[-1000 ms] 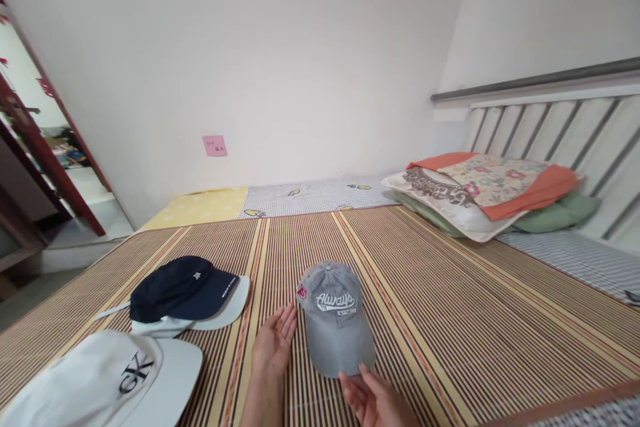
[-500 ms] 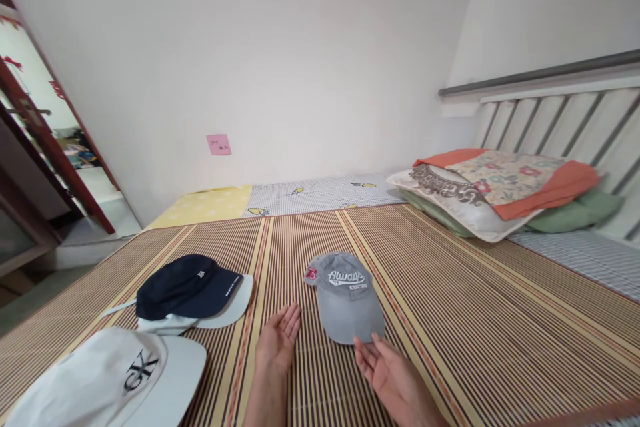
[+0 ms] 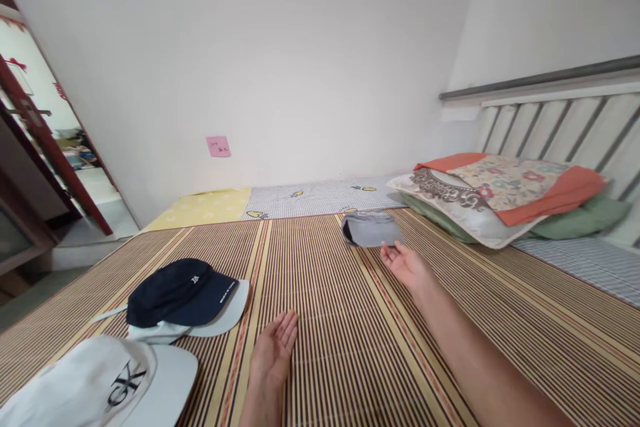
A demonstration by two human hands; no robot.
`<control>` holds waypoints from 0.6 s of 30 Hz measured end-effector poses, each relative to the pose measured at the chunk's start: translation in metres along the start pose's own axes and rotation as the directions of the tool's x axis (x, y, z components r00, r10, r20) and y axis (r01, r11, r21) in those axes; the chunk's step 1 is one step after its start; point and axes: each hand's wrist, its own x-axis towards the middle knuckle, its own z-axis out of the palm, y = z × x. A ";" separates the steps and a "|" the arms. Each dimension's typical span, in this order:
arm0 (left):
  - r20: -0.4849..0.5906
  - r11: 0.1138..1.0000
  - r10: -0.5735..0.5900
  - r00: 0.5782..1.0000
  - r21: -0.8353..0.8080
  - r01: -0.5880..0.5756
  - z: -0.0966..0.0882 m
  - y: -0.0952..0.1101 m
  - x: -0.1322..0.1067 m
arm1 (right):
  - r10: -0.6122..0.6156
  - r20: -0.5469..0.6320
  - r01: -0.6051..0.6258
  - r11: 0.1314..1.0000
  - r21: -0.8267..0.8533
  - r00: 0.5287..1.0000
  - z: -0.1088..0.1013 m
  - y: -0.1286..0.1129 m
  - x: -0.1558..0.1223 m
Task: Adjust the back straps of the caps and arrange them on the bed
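Striped mat [image 3: 340,353] nr wall [image 3: 330,67], R hand [image 3: 409,267] pinching gry cap [image 3: 371,231], L hand [image 3: 273,352] uncurled.

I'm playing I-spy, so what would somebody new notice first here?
Probably the gray cap, held by its brim in the right hand near the far edge of the striped mat. Then the white cap with big black letters at lower left, and the orange-edged pillow at right.

Between the left hand [image 3: 274,350] and the right hand [image 3: 407,267], the mat [image 3: 325,300] gives an open lane toward the wall [image 3: 320,80]. Leftward, 3 caps [image 3: 183,290] block the near side. Past the right hand, the gray cap [image 3: 374,230] and pillows [image 3: 520,193] stand in the way, before the railing [image 3: 560,121].
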 end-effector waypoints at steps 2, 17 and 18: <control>-0.005 1.000 -0.003 1.000 -0.003 0.003 0.001 0.000 0.000 | -0.017 -0.016 0.017 1.000 -0.012 1.000 0.000 -0.015 0.021; -0.015 1.000 0.016 1.000 0.016 -0.015 0.001 -0.004 0.004 | 0.037 -0.239 -0.056 0.996 -0.073 0.970 -0.110 -0.001 0.046; -0.013 1.000 0.018 1.000 0.018 -0.018 0.001 -0.004 0.004 | 0.030 -0.235 -0.048 0.996 -0.071 0.972 -0.111 0.000 0.047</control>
